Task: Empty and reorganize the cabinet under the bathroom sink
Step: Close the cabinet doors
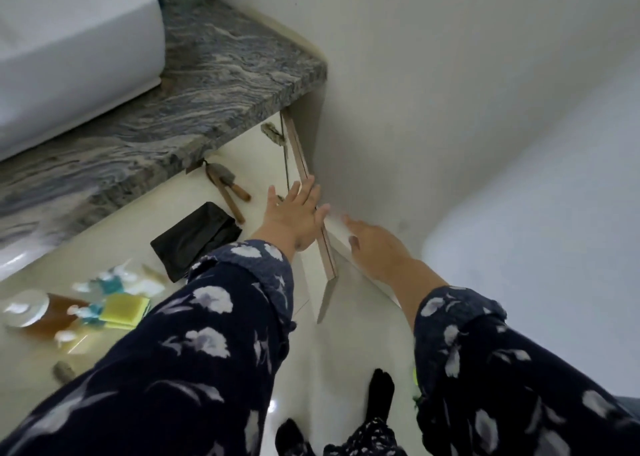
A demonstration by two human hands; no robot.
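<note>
Nearest the camera I note both forearms in dark floral sleeves reaching forward and down, with two dark-socked feet on the pale glossy floor below them. My left hand is spread, fingers straight and fanned, laid flat against the top edge of the open cabinet door, which stands swung out edge-on beside the wall. My right hand is also spread, fingers extended and holding nothing, resting against the white wall just on the far side of that door; whether the fingertips touch the door itself I cannot tell. To the left on the floor lie things clear of the cabinet: a yellow sponge, a bottle of amber liquid with a round white cap, blurred teal-and-white packets, and a small grey roll nearer the lower edge. Further on lies a folded black bag, then two wooden-handled garden tools at the foot of the cabinet. Beyond, the grey veined countertop overhangs the cabinet front, and the white basin sits on it at the upper left.
</note>
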